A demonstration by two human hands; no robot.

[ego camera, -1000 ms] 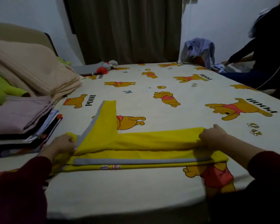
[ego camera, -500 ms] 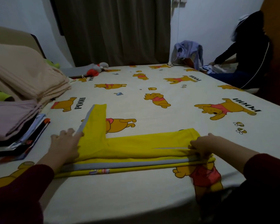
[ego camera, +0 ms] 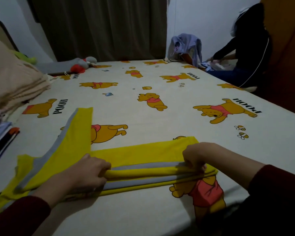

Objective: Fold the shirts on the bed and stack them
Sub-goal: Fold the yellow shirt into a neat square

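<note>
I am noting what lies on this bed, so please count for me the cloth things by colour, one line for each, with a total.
Yellow with grey stripes: 1, the shirt that the left hand and right hand grip
Beige: 1, the folded blanket
Grey and red: 1, the soft toy
Mixed colours: 1, the pile of folded clothes, pieces uncountable
Total: 4

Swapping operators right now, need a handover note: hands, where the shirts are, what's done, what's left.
Left hand: grips the yellow shirt at its folded near edge, mid-length.
Right hand: pinches the same fold at the shirt's right end.
Shirt lies on the bed near the front edge, body folded into a long strip, one sleeve still pointing away.
Folded stack sits at the left edge.
Left: tuck the sleeve, fold the strip across, add it to the stack.
</note>
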